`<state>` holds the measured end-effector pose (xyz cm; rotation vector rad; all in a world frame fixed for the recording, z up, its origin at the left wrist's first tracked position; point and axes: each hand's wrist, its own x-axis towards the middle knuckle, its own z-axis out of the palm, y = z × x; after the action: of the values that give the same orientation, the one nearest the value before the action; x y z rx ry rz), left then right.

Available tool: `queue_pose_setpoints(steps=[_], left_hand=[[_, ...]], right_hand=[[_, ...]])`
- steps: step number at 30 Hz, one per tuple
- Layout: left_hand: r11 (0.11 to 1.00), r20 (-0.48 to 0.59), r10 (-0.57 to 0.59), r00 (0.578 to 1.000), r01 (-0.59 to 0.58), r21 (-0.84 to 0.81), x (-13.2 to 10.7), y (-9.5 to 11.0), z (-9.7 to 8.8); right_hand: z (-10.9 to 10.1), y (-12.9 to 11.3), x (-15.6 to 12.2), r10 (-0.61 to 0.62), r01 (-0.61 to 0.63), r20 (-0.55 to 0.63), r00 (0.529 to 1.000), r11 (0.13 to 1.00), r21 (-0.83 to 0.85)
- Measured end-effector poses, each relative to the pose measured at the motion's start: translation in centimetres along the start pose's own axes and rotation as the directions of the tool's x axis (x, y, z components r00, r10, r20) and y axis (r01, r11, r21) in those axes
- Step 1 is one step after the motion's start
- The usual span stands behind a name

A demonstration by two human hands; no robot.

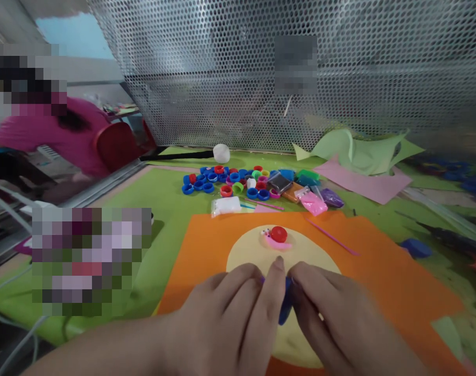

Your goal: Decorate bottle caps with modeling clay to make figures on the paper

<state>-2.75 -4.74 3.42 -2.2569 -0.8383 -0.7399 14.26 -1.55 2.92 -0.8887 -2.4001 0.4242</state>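
Note:
My left hand [238, 308] and my right hand [332, 308] meet low over a pale yellow paper circle [241, 250]. Their closed fingers pinch a blue bottle cap [285, 304], largely covered by the fingertips. A sliver of purple shows beside the left fingers; what it belongs to is hidden. Just beyond my fingertips, a red bottle cap [278, 234] sits on the circle against a strip of pink clay [276, 242], with small googly eyes at its left end. Orange paper [382, 266] lies under the circle.
Several bottle caps [209, 187] cluster at the back, beside bags of coloured clay [313, 201] and a white bottle [227, 205]. Crumpled green paper [351, 149] is at back right. A glue gun [449, 237] lies at right. Another person [66, 133] sits at left, beyond the table.

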Motion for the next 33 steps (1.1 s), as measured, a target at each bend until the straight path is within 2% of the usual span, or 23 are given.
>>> queue_pose_setpoints(steps=[5,9,12,16,18,22,27,28,31,33], left_hand=[[0.993,0.064,-0.019,0.998,0.026,-0.112,0.7,0.1,0.1],[0.980,0.079,-0.102,0.992,0.114,-0.164,1.0,0.3,0.1],[0.981,0.091,-0.095,0.991,0.108,-0.160,0.7,0.5,0.1],[0.985,0.111,-0.092,0.990,0.107,-0.135,0.3,1.0,0.4],[0.987,0.062,-0.120,0.991,0.126,-0.103,0.1,1.4,0.7],[0.983,-0.013,-0.171,0.985,0.170,-0.065,-0.1,2.3,0.8],[0.950,0.154,-0.306,0.940,0.312,-0.017,0.2,3.5,-0.2],[0.952,0.162,-0.301,0.940,0.306,-0.006,0.2,3.5,-0.2],[0.980,-0.006,-0.200,0.980,0.200,0.005,0.2,2.9,-0.1],[0.987,-0.113,-0.159,0.981,0.160,-0.002,0.2,2.2,-0.2]], right_hand=[[-0.3,0.1,0.1,-0.075,0.067,-0.071,0.995,0.992,-0.106],[-0.4,0.5,-0.1,-0.072,0.066,-0.021,0.997,0.977,-0.201],[-0.2,0.9,-0.3,-0.031,0.026,-0.017,0.999,0.969,-0.245],[-0.1,0.9,-0.5,0.027,-0.024,0.019,0.999,0.989,-0.149],[-0.2,0.7,-0.6,0.056,-0.052,0.043,0.998,0.995,-0.087],[-0.1,0.1,-0.7,0.115,-0.114,-0.021,0.993,0.992,0.055],[0.2,-0.5,-0.5,0.214,-0.186,-0.088,0.973,0.950,0.250],[0.1,-0.7,-0.4,0.230,-0.196,-0.099,0.968,0.941,0.277],[-0.3,-1.1,-0.3,0.231,-0.181,-0.117,0.966,0.927,0.330],[-0.8,-1.3,-0.3,0.217,-0.168,-0.106,0.971,0.923,0.345]])
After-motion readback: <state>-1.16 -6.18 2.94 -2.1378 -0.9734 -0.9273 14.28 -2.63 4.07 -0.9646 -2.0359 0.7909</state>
